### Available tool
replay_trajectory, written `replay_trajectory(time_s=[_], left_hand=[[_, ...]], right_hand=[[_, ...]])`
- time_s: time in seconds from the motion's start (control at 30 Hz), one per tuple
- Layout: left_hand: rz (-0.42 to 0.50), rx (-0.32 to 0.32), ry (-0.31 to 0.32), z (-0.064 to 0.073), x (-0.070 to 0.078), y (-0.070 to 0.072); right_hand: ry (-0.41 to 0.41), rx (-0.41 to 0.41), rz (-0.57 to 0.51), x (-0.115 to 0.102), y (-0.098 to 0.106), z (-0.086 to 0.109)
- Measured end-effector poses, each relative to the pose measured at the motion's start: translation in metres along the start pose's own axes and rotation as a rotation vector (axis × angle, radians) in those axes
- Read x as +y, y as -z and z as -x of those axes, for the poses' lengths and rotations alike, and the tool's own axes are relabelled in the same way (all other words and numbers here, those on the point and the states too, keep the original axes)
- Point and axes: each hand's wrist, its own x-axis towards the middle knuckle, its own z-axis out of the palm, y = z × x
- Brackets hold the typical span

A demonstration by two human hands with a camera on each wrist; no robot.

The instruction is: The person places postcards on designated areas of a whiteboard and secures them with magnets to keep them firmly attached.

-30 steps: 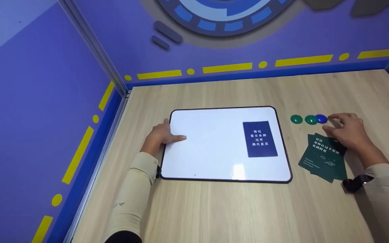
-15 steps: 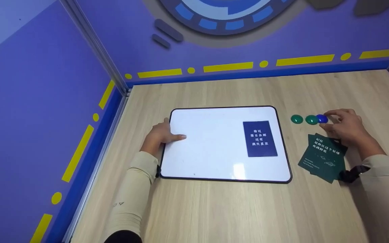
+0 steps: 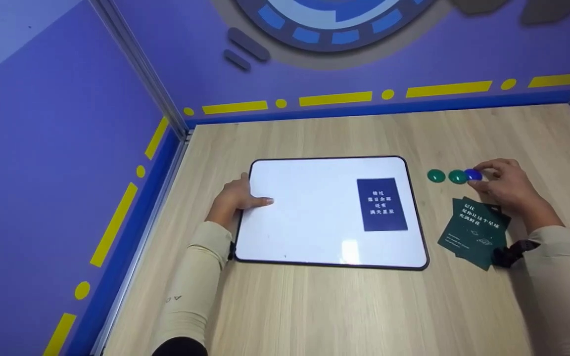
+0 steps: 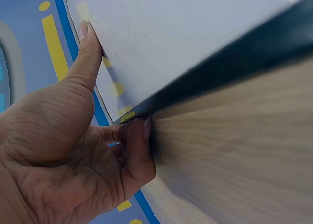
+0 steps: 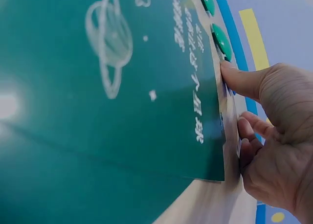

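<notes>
My left hand (image 3: pixel 236 197) grips the left edge of a black-framed whiteboard (image 3: pixel 309 207). Its thumb lies on the white face, while in the left wrist view the curled fingers (image 4: pixel 138 153) meet the frame from the side and below. To the right of the board, my right hand (image 3: pixel 507 185) pinches a glossy blue round magnet (image 3: pixel 473 174) between thumb and forefinger. That magnet touches a green round magnet (image 3: pixel 457 177); a second green magnet (image 3: pixel 436 176) lies a little apart on the left. The blue magnet is mostly hidden in the right wrist view.
A dark blue card (image 3: pixel 383 221) with white writing lies on the board's right part. Overlapping dark green cards (image 3: pixel 475 231) lie on the wooden table (image 3: pixel 314 311) under the right wrist. Purple-blue panels (image 3: pixel 305 79) bound the table at the back and left.
My right hand has moved slightly left and away from me, its thumb and forefinger closing on the blue magnet. The left hand and the whiteboard have stayed put.
</notes>
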Motion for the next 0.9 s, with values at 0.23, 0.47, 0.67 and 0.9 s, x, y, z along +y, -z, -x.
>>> replay_trajectory(time_s=[0.23, 0.47, 0.67, 0.9], left_hand=[[0.013, -0.013, 0.009, 0.0002, -0.0002, 0.0011], [0.012, -0.012, 0.007, -0.0003, 0.0005, 0.0029], [0.025, -0.015, 0.000, 0.0005, 0.0022, 0.0024], [0.025, -0.006, 0.002, 0.0010, 0.0002, 0.0009]], right_hand=[[-0.024, -0.024, -0.109, 0.0011, 0.0006, -0.0006], [-0.029, -0.034, -0.135, 0.0027, 0.0020, 0.0012], [-0.025, -0.026, -0.134, 0.0044, 0.0024, 0.0008], [0.001, -0.034, -0.091, 0.0050, 0.0030, -0.0010]])
